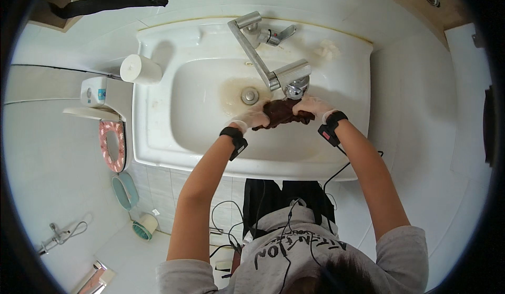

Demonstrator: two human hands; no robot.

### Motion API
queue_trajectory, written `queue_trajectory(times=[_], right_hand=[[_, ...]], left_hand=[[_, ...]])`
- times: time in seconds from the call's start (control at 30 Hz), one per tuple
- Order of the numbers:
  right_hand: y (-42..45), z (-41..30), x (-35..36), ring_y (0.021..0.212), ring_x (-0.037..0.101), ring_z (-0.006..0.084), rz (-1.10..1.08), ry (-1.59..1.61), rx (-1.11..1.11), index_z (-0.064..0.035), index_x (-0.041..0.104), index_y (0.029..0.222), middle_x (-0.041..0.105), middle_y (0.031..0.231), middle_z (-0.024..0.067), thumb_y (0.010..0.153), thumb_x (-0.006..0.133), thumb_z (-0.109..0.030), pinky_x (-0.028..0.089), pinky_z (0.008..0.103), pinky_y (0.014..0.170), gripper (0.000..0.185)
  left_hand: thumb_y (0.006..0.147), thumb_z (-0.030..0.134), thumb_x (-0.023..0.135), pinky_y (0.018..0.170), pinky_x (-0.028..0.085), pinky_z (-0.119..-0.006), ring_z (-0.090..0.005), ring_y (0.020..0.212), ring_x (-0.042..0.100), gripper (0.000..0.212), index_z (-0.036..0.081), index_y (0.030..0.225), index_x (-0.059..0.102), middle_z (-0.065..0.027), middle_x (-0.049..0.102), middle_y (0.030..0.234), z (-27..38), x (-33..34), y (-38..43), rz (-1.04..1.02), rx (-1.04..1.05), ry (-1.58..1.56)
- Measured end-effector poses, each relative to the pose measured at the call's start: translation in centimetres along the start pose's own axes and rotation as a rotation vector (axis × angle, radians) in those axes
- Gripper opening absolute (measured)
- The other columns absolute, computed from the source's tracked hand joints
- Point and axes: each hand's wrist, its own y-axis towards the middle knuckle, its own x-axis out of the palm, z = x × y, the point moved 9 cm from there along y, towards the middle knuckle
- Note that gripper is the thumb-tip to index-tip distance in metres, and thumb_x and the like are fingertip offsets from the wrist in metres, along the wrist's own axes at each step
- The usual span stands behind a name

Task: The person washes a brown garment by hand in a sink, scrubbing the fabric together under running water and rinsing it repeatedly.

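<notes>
Both my hands wear thin, see-through gloves and hold a dark red-brown wet piece, perhaps cloth or meat (pixel 285 113), over the white washbasin (pixel 189 132). My left hand (pixel 254 116) grips its left end, just below the metal drain plug (pixel 249 96). At its right end my right hand (pixel 313 107) has hold of it, close to the spout head (pixel 296 88) of the chrome swivel faucet (pixel 254 55). Brownish water lies around the drain. Whether water is running from the spout cannot be told.
A white paper roll (pixel 141 69) stands on the basin's left rim. The faucet lever (pixel 285 33) is behind the spout arm. A black strap (pixel 110 5) hangs at the upper left. A toilet with a pink seat cover (pixel 104 146) is left of the basin. Black cables hang near my body.
</notes>
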Motion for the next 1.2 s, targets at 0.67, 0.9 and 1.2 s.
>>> queue_trajectory(times=[0.67,0.9,1.2], right_hand=[[-2.4,-1.0,4.4,0.07,0.057,0.0161,0.004,0.645,-0.706,-0.0019,0.035,0.114,0.055,0.084,0.0098,0.073,0.065,-0.012,0.049,0.0275,0.06,0.053],[-4.5,-0.9,4.0,0.062,0.052,0.0103,-0.161,0.552,-0.675,-0.0013,0.048,0.102,0.054,0.079,0.0049,0.073,0.063,-0.016,0.044,0.0216,0.06,0.035],[-5.9,-0.3,1.1,0.062,0.043,0.0058,0.025,0.779,-0.707,-0.0023,0.057,0.087,0.051,0.072,-0.0025,0.077,0.056,-0.022,0.035,0.0194,0.058,0.023]], left_hand=[[0.078,0.029,0.061,0.081,0.041,-0.026,-0.0132,0.094,0.051,0.039,0.004,0.107,0.053,-0.0032,0.056,0.105,4.8,1.9,-3.9,0.078,0.458,-0.407],[0.075,0.019,0.064,0.083,0.04,-0.026,-0.0135,0.096,0.051,0.034,0.003,0.104,0.055,-0.0038,0.056,0.103,6.4,2.3,-8.0,0.014,0.242,-0.36],[0.074,0.021,0.059,0.064,0.043,-0.026,-0.0093,0.071,0.053,0.019,0.007,0.085,0.06,0.0001,0.057,0.078,5.7,-0.7,-7.8,0.297,0.419,-0.681]])
